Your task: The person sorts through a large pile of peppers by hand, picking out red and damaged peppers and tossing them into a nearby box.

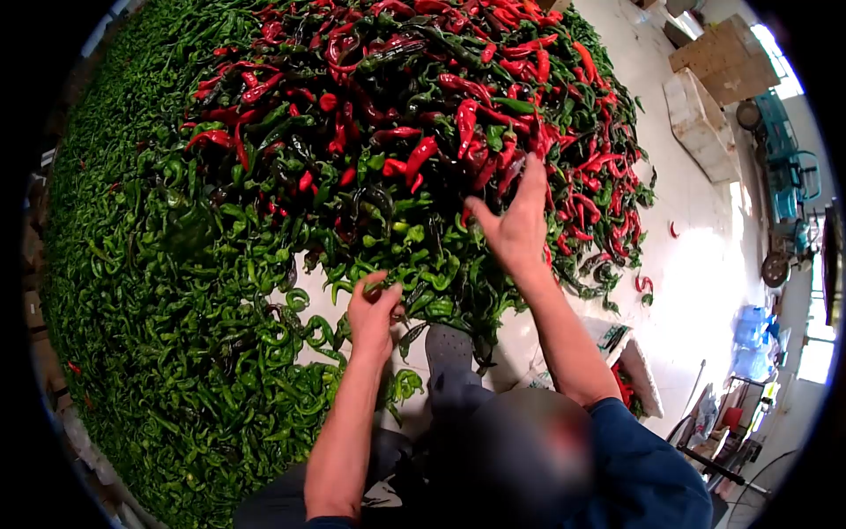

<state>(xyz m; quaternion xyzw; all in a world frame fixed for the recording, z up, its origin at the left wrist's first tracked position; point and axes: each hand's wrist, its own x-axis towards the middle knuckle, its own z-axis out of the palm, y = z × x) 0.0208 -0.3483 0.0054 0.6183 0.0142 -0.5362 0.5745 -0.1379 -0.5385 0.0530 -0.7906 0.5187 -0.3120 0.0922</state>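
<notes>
My right hand (520, 231) reaches over the front of the pile, thumb and fingers spread apart. Its fingertips are at the red chili peppers (509, 172), and nothing is visibly gripped. Lower and to the left is my left hand (372, 310), its fingers curled in toward the thumb. A green chili pepper (377, 284) shows between those fingers, partly hidden by them. Loose green peppers (432, 300) lie between the two hands, at the foot of the mixed red and green heap.
A wide bed of green peppers (176, 370) spreads over the left side. My shoe (449, 346) is on the pale floor (679, 264) at the heap's edge. A white sack (639, 370) with red peppers stands at right. Beyond are a white box (701, 123) and a teal cart (784, 167).
</notes>
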